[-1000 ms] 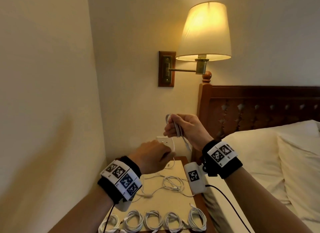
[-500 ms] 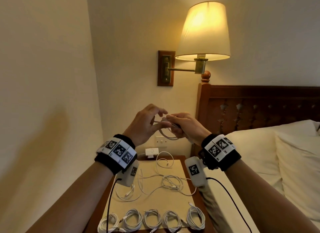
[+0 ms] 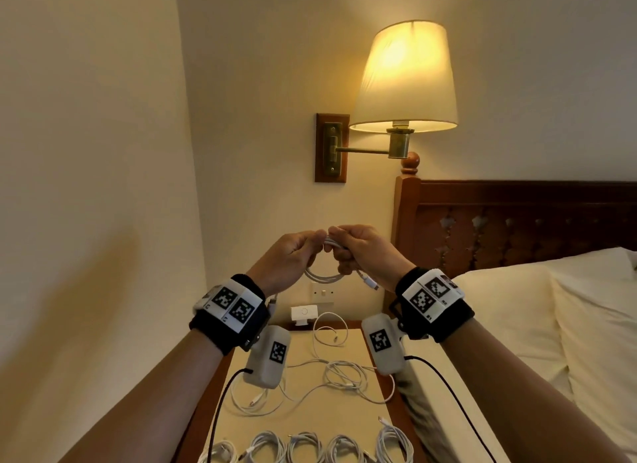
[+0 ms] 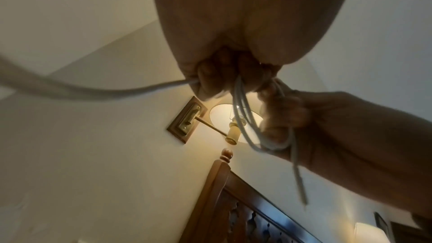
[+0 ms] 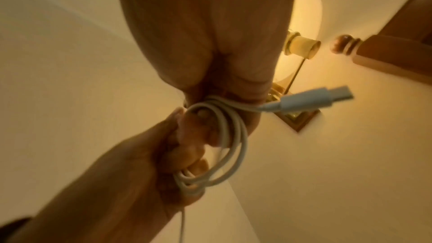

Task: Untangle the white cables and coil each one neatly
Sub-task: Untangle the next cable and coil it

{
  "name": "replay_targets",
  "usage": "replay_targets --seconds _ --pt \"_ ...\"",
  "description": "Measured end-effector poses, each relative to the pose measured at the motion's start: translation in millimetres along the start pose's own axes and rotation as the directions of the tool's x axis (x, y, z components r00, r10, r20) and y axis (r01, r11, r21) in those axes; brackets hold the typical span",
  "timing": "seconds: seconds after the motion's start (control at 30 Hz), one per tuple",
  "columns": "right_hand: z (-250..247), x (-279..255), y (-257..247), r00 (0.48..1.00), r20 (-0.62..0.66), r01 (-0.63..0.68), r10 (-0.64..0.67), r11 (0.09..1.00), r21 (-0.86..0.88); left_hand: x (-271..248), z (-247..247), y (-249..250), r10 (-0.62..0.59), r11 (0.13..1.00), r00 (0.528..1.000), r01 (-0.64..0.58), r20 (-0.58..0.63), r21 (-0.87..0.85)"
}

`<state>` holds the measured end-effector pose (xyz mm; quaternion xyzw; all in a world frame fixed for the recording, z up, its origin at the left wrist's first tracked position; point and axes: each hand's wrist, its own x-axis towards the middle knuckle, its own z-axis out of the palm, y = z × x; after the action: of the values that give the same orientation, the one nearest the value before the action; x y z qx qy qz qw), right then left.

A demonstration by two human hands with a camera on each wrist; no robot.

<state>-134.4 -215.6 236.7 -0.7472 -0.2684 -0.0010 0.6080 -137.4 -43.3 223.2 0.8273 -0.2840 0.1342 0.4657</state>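
Hands together above the desk (image 3: 344,424): left hand (image 3: 287,261) and right hand (image 3: 367,252), fingers curled, pinch a small looped white cable (image 3: 322,274), its plug (image 3: 370,283) dangling; loose cables (image 3: 341,376) lie on the desk

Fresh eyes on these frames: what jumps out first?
Both hands, left hand and right hand, meet mid-air in front of the wall, gripping a half-coiled white cable with one connector dangling below the right hand. Above them glows the lit wall lamp. Below, a row of coiled cables lines the nightstand's near edge, loose cables behind.
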Motion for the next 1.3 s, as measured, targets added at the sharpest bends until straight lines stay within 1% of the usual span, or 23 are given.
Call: replay_targets --seconds 0.1,0.2,0.3,0.37,0.4,0.43,0.47,0.5,0.53,0.57,0.63,0.73,0.77,0.8,0.83,0.87,0.9,1.0,1.1,1.17,1.2,1.23,1.3 --pt "7.3 3.3 4.5 0.988 -0.108 0.087 -0.111 0.974 -0.209 1.4 9.9 -2.3 0.039 0.99 0.982 -0.013 -0.186 0.139" --pt "4.0 1.4 8.2 0.977 -0.118 0.117 -0.179 0.908 -0.403 2.1 12.0 -6.9 0.039 0.966 0.949 0.043 -0.313 0.253" --pt "-3.5 -2.3 12.3 0.965 -0.151 0.063 -0.214 0.75 -0.658 2.6 9.4 -14.7 0.071 0.945 0.927 0.056 -0.368 0.322" --pt "-5.8 -5.4 12.1 0.956 -0.213 -0.02 -0.202 0.677 -0.735 3.0 9.0 -18.0 0.083 0.933 0.919 0.065 -0.386 0.355" --pt "-6.1 -6.8 10.5 0.954 -0.242 -0.05 -0.179 0.698 -0.714 3.8 8.6 -18.9 0.08 0.929 0.917 0.074 -0.391 0.363" --pt "-6.2 -7.6 8.1 0.951 -0.277 -0.072 -0.134 0.78 -0.622 5.1 8.6 -20.0 0.07 0.926 0.918 0.085 -0.39 0.367" --pt "-4.7 -8.9 4.5 0.951 -0.305 -0.09 -0.056 0.892 -0.443 6.6 9.0 -21.0 0.055 0.926 0.921 0.098 -0.386 0.364" --pt "-1.8 -10.1 0.8 0.952 -0.305 -0.097 0.031 0.974 -0.204 8.0 9.9 -22.3 0.034 0.929 0.925 0.111 -0.379 0.354" --pt "1.4 -10.8 -1.9 0.952 -0.295 -0.082 0.087 0.996 0.027 8.8 11.5 -22.7 0.016 0.934 0.929 0.118 -0.37 0.336" --pt "4.0 -10.2 -2.7 0.948 -0.299 -0.056 0.109 0.982 0.181 9.2 13.2 -22.8 -0.001 0.944 0.932 0.121 -0.362 0.308" --pt "10.3 -9.8 -2.3 0.94 -0.328 -0.002 0.098 0.959 0.282 9.5 15.8 -21.3 -0.034 0.97 0.931 0.119 -0.364 0.212" --pt "20.4 -12.3 7.1 0.922 -0.383 0.046 0.052 0.969 0.241 8.6 15.5 -15.0 -0.098 0.992 0.925 0.12 -0.366 0.039" --pt "22.1 -13.1 12.8 0.902 -0.432 0.061 0.001 0.99 0.128 7.1 15.5 -12.6 -0.123 0.992 0.925 0.126 -0.36 -0.013" --pt "23.2 -13.4 18.3 0.865 -0.493 0.079 -0.094 0.996 -0.05 4.7 15.7 -9.8 -0.149 0.989 0.925 0.132 -0.349 -0.071" --pt "23.8 -13.1 24.3 0.82 -0.532 0.09 -0.208 0.967 -0.24 2.2 16.3 -6.8 -0.177 0.982 0.925 0.141 -0.336 -0.128" --pt "24.1 -12.7 30.5 0.781 -0.543 0.103 -0.31 0.92 -0.377 -0.3 17.6 -4.4 -0.205 0.972 0.926 0.156 -0.318 -0.174" --pt "24.9 -13.0 35.8 0.755 -0.535 0.118 -0.38 0.881 -0.459 -2.8 19.3 -3.1 -0.229 0.964 0.926 0.173 -0.299 -0.202" --pt "26.9 -15.5 45.1 0.71 -0.501 0.16 -0.494 0.807 -0.569 -9.1 24.6 -2.8 -0.271 0.945 0.927 0.205 -0.258 -0.257" --pt "27.7 -16.4 45.8 0.697 -0.489 0.195 -0.525 0.795 -0.575 -12.2 26.4 -1.9 -0.289 0.925 0.929 0.207 -0.233 -0.319" --pt "26.1 -15.5 44.5 0.711 -0.511 0.206 -0.483 0.838 -0.506 -13.2 25.7 0.5 -0.269 0.927 0.938 0.191 -0.218 -0.321" --pt "25.2 -15.3 42.7 0.743 -0.509 0.213 -0.434 0.875 -0.435 -13.3 24.8 2.0 -0.252 0.932 0.944 0.178 -0.212 -0.315" --pt "24.9 -15.2 40.4 0.791 -0.481 0.222 -0.379 0.91 -0.351 -13.2 23.5 3.1 -0.239 0.938 0.947 0.168 -0.213 -0.304" --pt "26.0 -16.4 34.5 0.88 -0.377 0.221 -0.288 0.952 -0.211 -12.7 19.4 3.9 -0.239 0.944 0.943 0.169 -0.233 -0.285"
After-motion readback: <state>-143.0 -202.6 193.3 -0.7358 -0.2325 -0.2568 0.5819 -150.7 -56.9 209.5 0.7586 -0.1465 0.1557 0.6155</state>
